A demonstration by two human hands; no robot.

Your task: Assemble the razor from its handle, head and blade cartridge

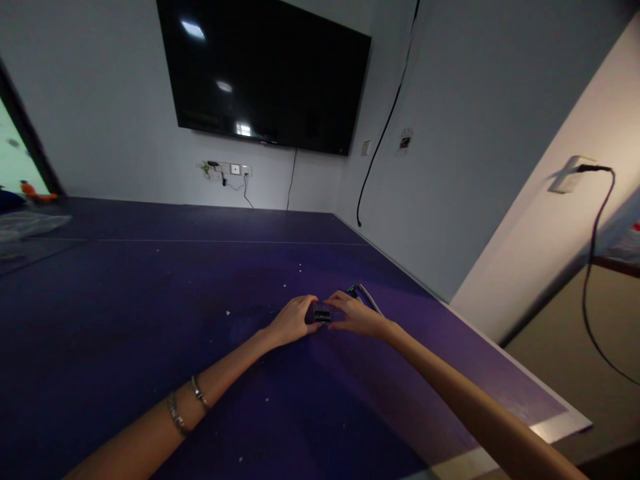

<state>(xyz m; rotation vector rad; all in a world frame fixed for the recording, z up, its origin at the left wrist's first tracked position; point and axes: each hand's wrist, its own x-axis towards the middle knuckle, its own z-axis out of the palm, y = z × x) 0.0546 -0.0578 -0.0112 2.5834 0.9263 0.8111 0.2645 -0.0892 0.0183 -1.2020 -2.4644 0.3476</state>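
Note:
Between my two hands, just above or on the purple floor-like surface, is a small dark box-like piece with a slot-like opening facing me. Its exact kind is too small to make out. My left hand grips its left end between thumb and fingers. From the other side, my right hand curls its thumb and fingertips about the right end. Beyond my right hand lies a light grey cable beside a small green and black part, both partly hidden.
A large black television hangs on the far wall, with sockets below. A black cable dangles along the right wall. Clear plastic wrap and an orange object lie at far left. Small white scraps dot the surface.

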